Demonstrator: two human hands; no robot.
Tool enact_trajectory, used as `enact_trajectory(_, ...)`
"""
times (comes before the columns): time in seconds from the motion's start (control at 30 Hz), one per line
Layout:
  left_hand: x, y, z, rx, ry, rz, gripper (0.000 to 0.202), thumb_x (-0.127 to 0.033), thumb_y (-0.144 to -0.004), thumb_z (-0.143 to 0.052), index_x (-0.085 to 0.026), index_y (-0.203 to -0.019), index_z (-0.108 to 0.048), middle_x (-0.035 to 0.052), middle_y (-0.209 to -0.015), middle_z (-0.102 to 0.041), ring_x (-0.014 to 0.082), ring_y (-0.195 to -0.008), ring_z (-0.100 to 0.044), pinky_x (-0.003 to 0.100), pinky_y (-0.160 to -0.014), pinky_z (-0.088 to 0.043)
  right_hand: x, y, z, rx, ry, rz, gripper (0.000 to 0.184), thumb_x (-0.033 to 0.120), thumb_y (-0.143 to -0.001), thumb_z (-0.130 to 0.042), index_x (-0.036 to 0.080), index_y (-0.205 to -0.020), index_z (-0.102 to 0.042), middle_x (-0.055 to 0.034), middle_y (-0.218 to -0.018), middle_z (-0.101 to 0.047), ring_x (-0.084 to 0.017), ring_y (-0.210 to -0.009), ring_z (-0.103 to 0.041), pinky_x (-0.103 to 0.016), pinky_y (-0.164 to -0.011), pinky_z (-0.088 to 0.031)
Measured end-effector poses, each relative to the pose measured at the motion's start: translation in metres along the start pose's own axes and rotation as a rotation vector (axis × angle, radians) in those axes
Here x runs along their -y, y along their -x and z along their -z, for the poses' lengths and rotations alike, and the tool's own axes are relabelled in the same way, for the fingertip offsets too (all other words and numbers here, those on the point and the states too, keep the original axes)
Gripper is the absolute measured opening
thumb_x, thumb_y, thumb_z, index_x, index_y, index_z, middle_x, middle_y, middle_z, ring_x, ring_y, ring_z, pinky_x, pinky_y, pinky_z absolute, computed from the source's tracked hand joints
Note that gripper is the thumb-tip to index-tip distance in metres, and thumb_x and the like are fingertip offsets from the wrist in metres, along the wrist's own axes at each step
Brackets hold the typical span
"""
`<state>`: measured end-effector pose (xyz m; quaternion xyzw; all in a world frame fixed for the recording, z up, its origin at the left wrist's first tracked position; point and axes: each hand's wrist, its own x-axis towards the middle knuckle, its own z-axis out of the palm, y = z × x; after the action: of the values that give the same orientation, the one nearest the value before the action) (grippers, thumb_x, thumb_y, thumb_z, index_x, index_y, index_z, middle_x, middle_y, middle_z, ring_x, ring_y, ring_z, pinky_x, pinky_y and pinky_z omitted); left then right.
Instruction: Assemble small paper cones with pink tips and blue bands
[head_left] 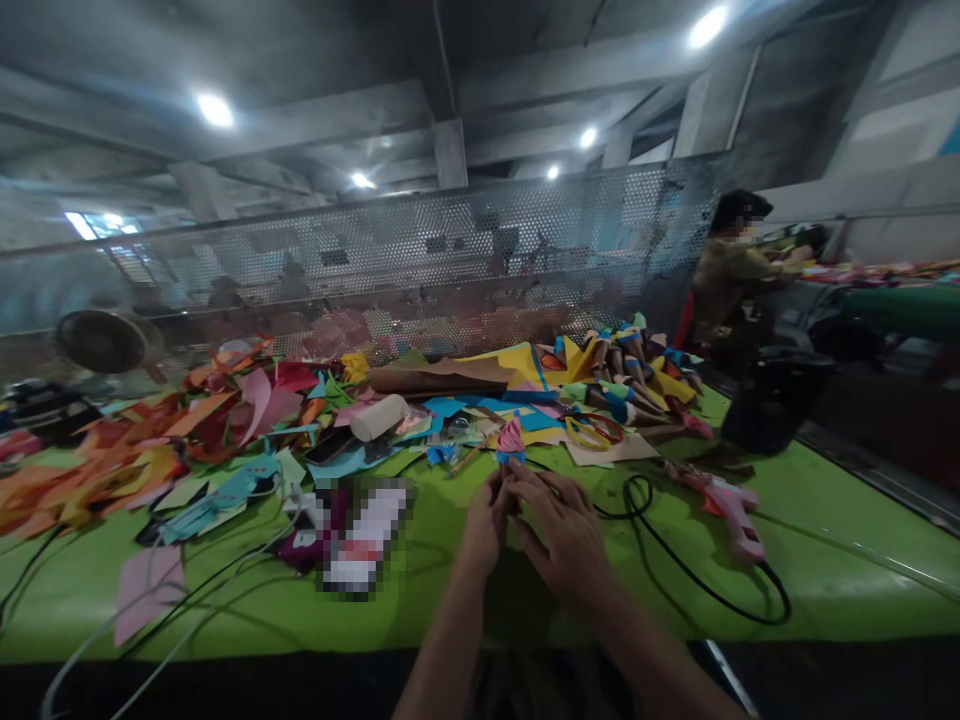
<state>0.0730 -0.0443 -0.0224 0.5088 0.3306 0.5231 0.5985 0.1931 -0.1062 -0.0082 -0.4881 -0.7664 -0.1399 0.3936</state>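
Observation:
Both my hands meet over the green table (450, 590), a little in front of me. My left hand (484, 525) and my right hand (559, 530) pinch the base of a small paper flower (511, 440) with pink petals and a blue band. The flower stands upright above my fingertips. Fingers of both hands are closed round its stem end.
Heaps of coloured paper scraps (150, 440) cover the table's far half. A pink glue gun (731, 510) with a black cord (675, 560) lies at the right. Scissors (589, 430), a white roll (379, 417) and cone-shaped paper pieces (630, 380) lie behind. A person (731, 270) works at the far right.

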Motion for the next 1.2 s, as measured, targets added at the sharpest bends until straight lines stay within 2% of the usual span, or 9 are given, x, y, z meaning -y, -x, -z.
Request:
enact_trajectory(0.13,0.005,-0.003,-0.001,-0.027,0.081,0.03,0.047,-0.053,-0.061,-0.08,-0.014,-0.084,-0.067,-0.0005,-0.068,-0.059,0.0129,-0.06,-0.048,0.025,-0.059,-0.039,0.002,0.0,0.001,0.019,-0.014,0.002,0.03,0.024,-0.094,-0.051,0.024,-0.124,-0.054,-0.0043,-0.141,-0.056,-0.024,-0.119,-0.05,-0.04,-0.099,-0.036)
enact_trajectory(0.27,0.006,-0.003,-0.002,-0.048,0.145,0.02,0.049,-0.048,-0.054,-0.084,-0.016,-0.087,-0.067,0.0031,-0.08,-0.065,0.016,-0.069,-0.054,0.027,-0.066,-0.042,0.003,0.0,0.001,0.052,-0.036,-0.017,0.026,0.026,-0.094,-0.052,0.026,-0.12,-0.056,-0.0014,-0.142,-0.055,-0.024,-0.118,-0.05,-0.04,-0.099,-0.036)
enact_trajectory(0.47,0.001,-0.002,-0.003,-0.038,0.067,-0.003,0.038,-0.046,-0.061,-0.08,-0.016,-0.079,-0.064,0.0007,-0.071,-0.062,0.0155,-0.065,-0.053,0.028,-0.065,-0.043,0.003,-0.002,0.003,0.027,-0.031,-0.005,0.028,0.025,-0.093,-0.052,0.025,-0.122,-0.056,-0.004,-0.142,-0.055,-0.024,-0.119,-0.05,-0.04,-0.098,-0.037)
enact_trajectory(0.6,-0.003,-0.001,-0.004,-0.054,0.046,-0.036,0.038,-0.045,-0.062,-0.079,-0.016,-0.081,-0.065,0.0024,-0.076,-0.064,0.0182,-0.071,-0.056,0.029,-0.069,-0.046,0.003,-0.001,0.003,0.031,-0.015,-0.002,0.028,0.024,-0.094,-0.051,0.025,-0.121,-0.055,-0.0034,-0.141,-0.056,-0.024,-0.118,-0.052,-0.04,-0.097,-0.038)
enact_trajectory(0.87,-0.002,0.0,-0.004,-0.08,0.018,-0.067,0.034,-0.043,-0.062,-0.078,-0.016,-0.075,-0.062,0.003,-0.075,-0.064,0.018,-0.072,-0.055,0.029,-0.069,-0.045,0.003,-0.001,0.001,0.035,-0.016,0.003,0.025,0.026,-0.096,-0.05,0.025,-0.12,-0.055,-0.0027,-0.142,-0.055,-0.024,-0.117,-0.052,-0.041,-0.098,-0.037)
enact_trajectory(1.2,-0.007,0.0,-0.004,-0.101,-0.051,-0.077,0.032,-0.039,-0.061,-0.078,-0.017,-0.064,-0.054,-0.0024,-0.062,-0.051,0.0135,-0.063,-0.046,0.025,-0.06,-0.041,0.001,0.001,0.0,-0.009,-0.019,0.012,0.029,0.024,-0.093,-0.052,0.025,-0.122,-0.054,-0.004,-0.139,-0.058,-0.024,-0.118,-0.051,-0.041,-0.097,-0.039)
